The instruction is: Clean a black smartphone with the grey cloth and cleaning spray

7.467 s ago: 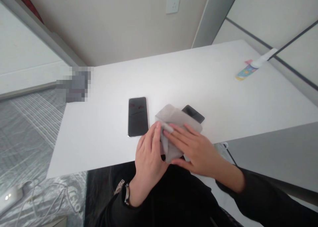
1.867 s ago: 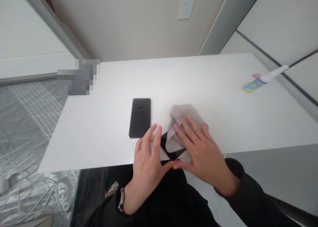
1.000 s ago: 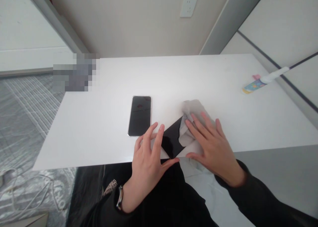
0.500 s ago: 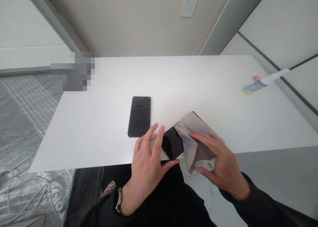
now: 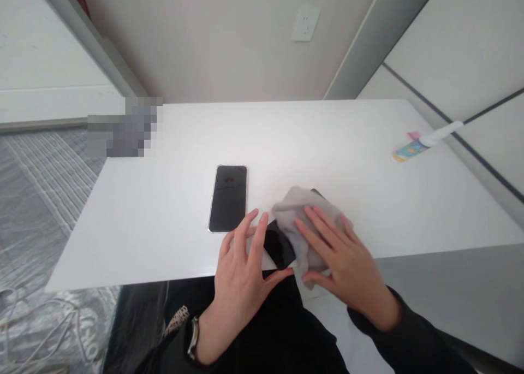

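A glossy black flat device [image 5: 278, 247], phone-like in shape, lies slanted at the front edge of the table, mostly under a grey cloth [image 5: 295, 199]. My left hand [image 5: 241, 267] grips its near-left end, thumb along the lower edge and fingertips at the upper edge. My right hand [image 5: 344, 259] rests flat on the cloth with its fingers spread, pressing it over the device. The cloth's lower end hangs past the table edge. Left of the device, a phone in a clear case [image 5: 229, 198] lies dark screen up, close to my left fingertips.
A white table [image 5: 164, 199] spans the view before a wall with a socket [image 5: 306, 23]. At the far right stands a spray bottle [image 5: 413, 147] with a white top, a small pink item [image 5: 413, 136] beside it. Cables [image 5: 61, 319] lie on the floor at left.
My right hand has moved left and flattened onto the cloth, which now spreads further left over the device. My left hand keeps its hold. The view has tilted slightly.
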Tool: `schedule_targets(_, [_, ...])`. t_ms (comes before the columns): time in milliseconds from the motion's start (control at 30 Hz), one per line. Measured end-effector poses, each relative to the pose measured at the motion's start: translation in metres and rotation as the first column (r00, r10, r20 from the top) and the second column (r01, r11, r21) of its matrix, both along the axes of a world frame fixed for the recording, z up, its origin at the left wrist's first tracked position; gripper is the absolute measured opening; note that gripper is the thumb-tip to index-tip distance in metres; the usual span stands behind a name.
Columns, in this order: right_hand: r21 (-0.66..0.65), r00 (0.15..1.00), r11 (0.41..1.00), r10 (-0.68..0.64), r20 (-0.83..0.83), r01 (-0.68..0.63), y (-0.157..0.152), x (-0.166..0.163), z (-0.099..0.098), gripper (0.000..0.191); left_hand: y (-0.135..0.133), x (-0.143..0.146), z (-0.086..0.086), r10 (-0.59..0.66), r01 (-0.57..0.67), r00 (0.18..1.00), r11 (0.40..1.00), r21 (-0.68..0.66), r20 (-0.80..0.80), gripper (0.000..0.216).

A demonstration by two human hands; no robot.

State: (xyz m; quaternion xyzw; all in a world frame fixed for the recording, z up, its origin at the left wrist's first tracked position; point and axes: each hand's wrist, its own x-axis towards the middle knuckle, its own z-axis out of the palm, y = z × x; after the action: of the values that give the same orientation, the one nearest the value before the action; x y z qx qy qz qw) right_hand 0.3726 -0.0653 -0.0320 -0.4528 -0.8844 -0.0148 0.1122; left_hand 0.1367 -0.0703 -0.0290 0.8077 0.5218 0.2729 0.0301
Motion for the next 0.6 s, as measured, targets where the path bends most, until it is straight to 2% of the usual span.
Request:
schedule_targets(67, [0.020,0.993,0.992,-0.121,-0.007,0.121,0.004,0.002,0.001,0.092,0.000,0.000,0.000,-0.006,0.006,1.000,1.000,0.018,0.004,0.092])
schedule_targets(100, [0.025,0.991,0.991,-0.131,-0.010,0.131,0.003,0.000,0.002,0.095,0.000,0.001,0.000,-0.010,0.010,1.000,1.000,0.022,0.004,0.091])
schedule_targets(133, [0.024,0.995,0.995,-0.097,-0.012,0.097,0.000,-0.005,0.002,0.099,0.000,0.001,0.000,-0.012,0.012,1.000,1.000,0.019,0.003,0.088])
schedule_targets(233, [-0.025,0.993,0.992,0.121,-0.009,-0.121,-0.010,-0.021,0.005,0.109,0.001,0.000,0.000,-0.004,0.004,1.000,1.000,-0.013,-0.011,0.078])
schedule_targets(300, [-0.050,0.985,0.983,0.175,-0.008,-0.175,-0.009,-0.023,0.006,0.105,0.001,0.000,0.000,0.001,-0.001,1.000,1.000,-0.017,-0.017,0.077])
schedule_targets(400, [-0.005,1.000,1.000,-0.007,-0.011,0.007,0.003,-0.013,0.005,0.093,0.001,0.001,0.000,-0.004,0.004,1.000,1.000,0.014,-0.001,0.089])
schedule_targets(467, [0.032,0.995,0.994,-0.100,-0.018,0.101,0.005,-0.012,0.003,0.092,0.000,0.001,0.000,-0.007,0.007,1.000,1.000,0.022,0.009,0.093])
schedule_targets(500, [0.031,0.996,0.996,-0.084,-0.022,0.085,0.003,-0.015,0.003,0.095,0.000,0.001,0.000,-0.008,0.007,1.000,1.000,0.013,0.009,0.091])
schedule_targets(600, [-0.043,0.994,0.994,0.102,-0.039,-0.104,-0.008,-0.027,0.002,0.106,0.000,0.001,0.001,-0.003,0.003,1.000,1.000,-0.031,0.008,0.081])
